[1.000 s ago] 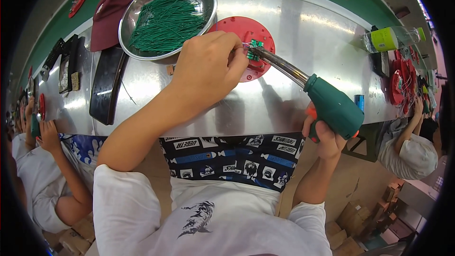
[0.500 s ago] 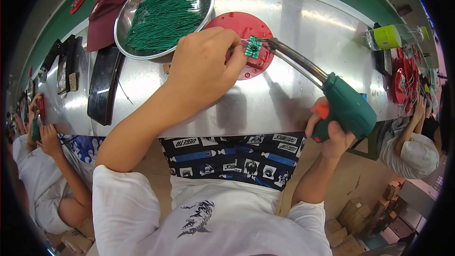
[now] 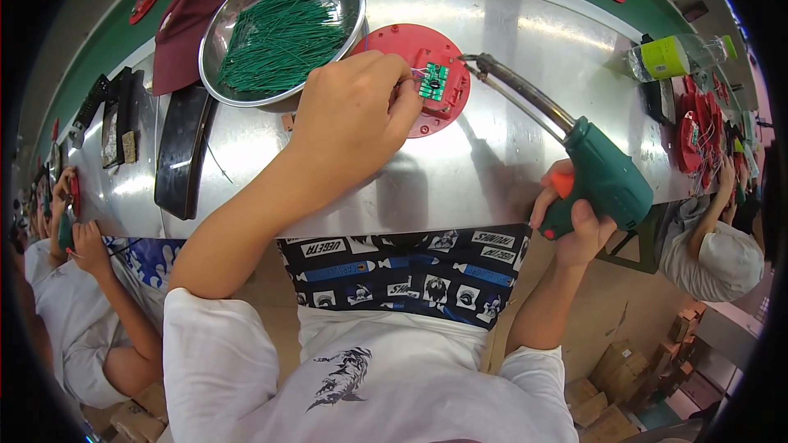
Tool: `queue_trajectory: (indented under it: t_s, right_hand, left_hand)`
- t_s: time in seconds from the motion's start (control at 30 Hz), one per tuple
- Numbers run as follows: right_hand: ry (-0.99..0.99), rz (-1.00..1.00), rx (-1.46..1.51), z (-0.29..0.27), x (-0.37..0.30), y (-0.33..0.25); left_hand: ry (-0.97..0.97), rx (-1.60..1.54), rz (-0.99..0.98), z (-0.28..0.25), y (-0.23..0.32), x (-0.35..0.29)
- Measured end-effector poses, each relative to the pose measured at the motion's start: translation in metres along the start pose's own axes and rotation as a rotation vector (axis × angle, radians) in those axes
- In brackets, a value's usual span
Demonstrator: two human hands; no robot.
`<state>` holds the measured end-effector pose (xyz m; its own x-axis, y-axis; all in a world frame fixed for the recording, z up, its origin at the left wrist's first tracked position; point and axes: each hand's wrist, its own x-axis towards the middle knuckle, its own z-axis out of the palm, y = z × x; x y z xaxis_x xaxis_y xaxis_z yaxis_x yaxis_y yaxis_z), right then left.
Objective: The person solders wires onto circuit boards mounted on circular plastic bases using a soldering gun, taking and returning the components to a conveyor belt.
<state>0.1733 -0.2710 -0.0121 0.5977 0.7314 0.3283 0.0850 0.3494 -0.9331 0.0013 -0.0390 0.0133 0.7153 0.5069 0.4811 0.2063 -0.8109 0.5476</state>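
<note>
A small green circuit board (image 3: 433,82) lies on a round red plastic housing (image 3: 398,37) on the metal table. My left hand (image 3: 357,107) is closed in a pinch at the board's left edge, where thin wires (image 3: 419,72) run from the fingertips to the board. Most of the wires' length is hidden behind the hand. In my right hand (image 3: 579,226) is a green soldering gun (image 3: 603,176) with an orange trigger, my fingers wrapped round its handle. Its metal tip points left, just beyond the board's upper right corner and apart from it.
A steel bowl (image 3: 361,16) of cut green wires stands left of the housing, by a maroon cap (image 3: 176,49) and a long black case (image 3: 180,152). A plastic bottle (image 3: 661,59) and red housings (image 3: 694,135) lie at right. People (image 3: 86,303) work on both sides.
The soldering gun's tip has moved up and away from the board's right side. My left hand keeps its pinch at nearly the same place.
</note>
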Motion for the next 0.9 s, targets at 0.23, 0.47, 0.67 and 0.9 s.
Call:
queue_trajectory:
  t_s: [0.23,0.47,0.67,0.9]
  right_hand:
    - [0.115,-0.026,0.013,-0.002,0.000,0.005]
    - [0.067,-0.032,0.033,-0.006,0.000,0.004]
    - [-0.034,0.010,-0.011,-0.009,-0.005,-0.001]
    - [-0.180,0.045,-0.135,-0.011,-0.009,-0.009]
  left_hand:
    - [0.008,0.011,-0.018,0.002,0.005,-0.001]
    - [-0.013,0.007,-0.118,0.003,0.013,0.000]
    - [0.027,-0.083,-0.029,0.003,0.011,-0.002]
    - [0.028,-0.085,0.017,0.001,0.010,-0.001]
